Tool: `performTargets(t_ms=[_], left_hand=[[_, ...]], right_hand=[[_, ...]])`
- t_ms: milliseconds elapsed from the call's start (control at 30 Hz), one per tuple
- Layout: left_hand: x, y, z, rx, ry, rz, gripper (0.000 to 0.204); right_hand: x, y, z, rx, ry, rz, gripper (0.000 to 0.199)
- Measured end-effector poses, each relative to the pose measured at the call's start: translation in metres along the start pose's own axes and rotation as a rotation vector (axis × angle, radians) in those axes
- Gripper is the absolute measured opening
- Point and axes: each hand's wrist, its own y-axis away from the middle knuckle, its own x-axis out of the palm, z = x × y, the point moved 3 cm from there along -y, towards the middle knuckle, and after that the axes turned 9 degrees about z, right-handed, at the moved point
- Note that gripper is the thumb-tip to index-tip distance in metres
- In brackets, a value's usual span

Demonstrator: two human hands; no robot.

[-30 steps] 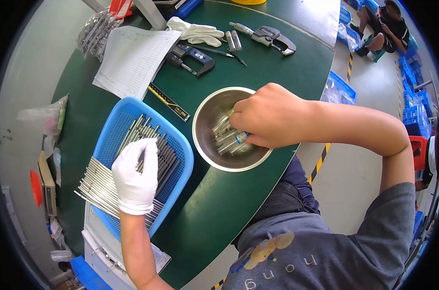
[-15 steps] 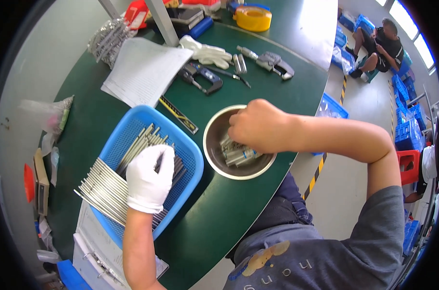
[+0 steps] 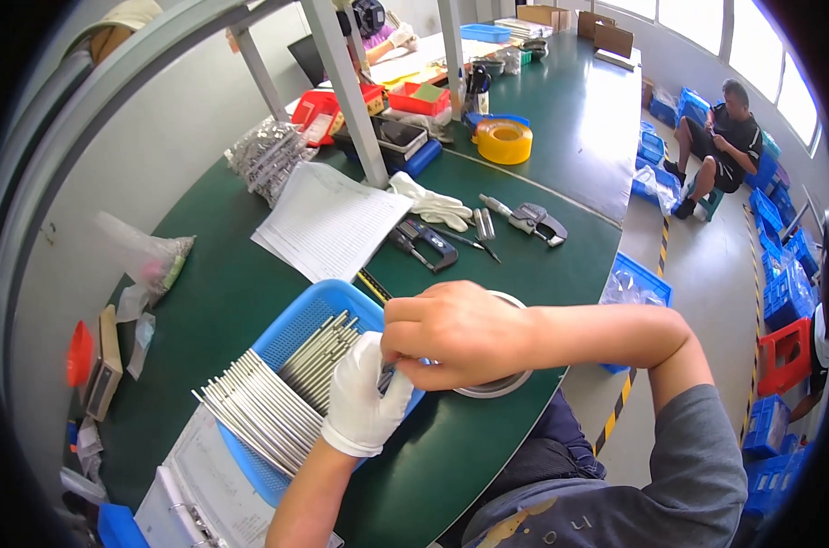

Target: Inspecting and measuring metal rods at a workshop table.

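My left hand, in a white glove, and my bare right hand meet above the right side of a blue perforated basket. Both have their fingers closed together at one spot. A small greyish bit shows between them, but its kind is hidden. Thin metal rods lie in a neat row across the basket's left rim, and more rods lie inside it. Behind my right hand and wrist stands a round steel bowl, mostly covered, so its contents are out of sight.
Beyond the basket lie printed sheets, a spare white glove, two micrometers and yellow tape. A ring binder sits near left. Metal shelf posts rise at the back. A seated person is far right.
My right hand has left the bowl and moved left to meet my gloved hand. The left hand has shifted toward the basket's right side. The view has tilted up, showing more of the far table.
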Motion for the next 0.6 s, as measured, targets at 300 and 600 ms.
performTargets(t_ms=[300,600], left_hand=[[-0.007,0.01,0.003,-0.085,0.121,-0.088,0.025],[-0.011,0.008,-0.014,-0.387,0.718,0.26,0.032]], right_hand=[[0.015,-0.021,-0.003,0.225,0.044,0.101,0.031],[0.008,-0.016,-0.017,-0.034,-0.306,0.033,0.032]])
